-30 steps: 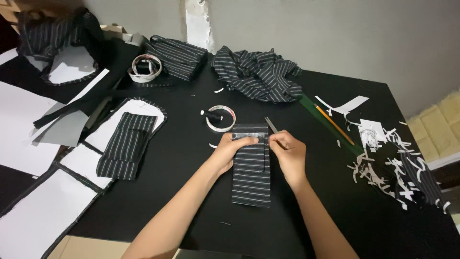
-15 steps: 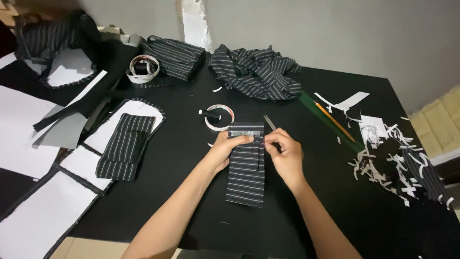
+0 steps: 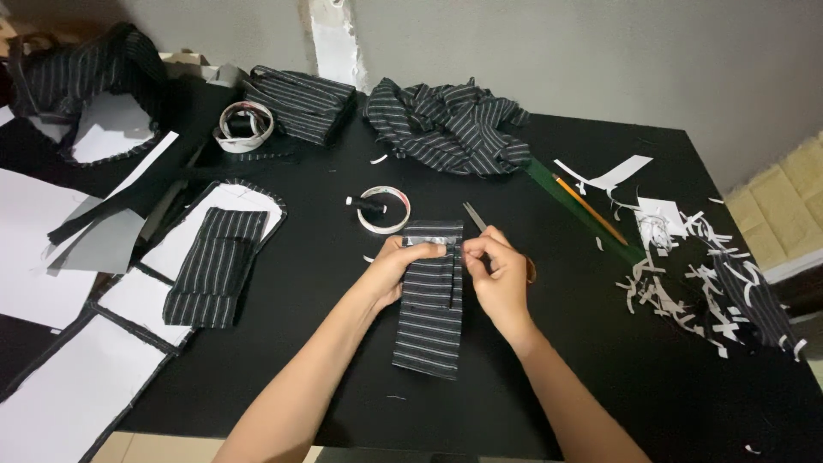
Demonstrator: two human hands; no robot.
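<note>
At the middle of the black bench [image 3: 283, 343], the left hand [image 3: 396, 267] and right hand [image 3: 495, 276] are both pinching the top edge of a striped fabric strip [image 3: 429, 317] lying flat, scissors [image 3: 476, 217] and tape roll [image 3: 383, 210] sitting just beyond

Both forearms reach in from six o'clock and converge toward twelve o'clock. The left hand [image 3: 396, 267] lies palm down with its fingers curled and its thumb pointing to three o'clock. The right hand [image 3: 500, 276] sits just beside it, fingers bent inward in a pinch, fingertips nearly meeting the left thumb.
</note>
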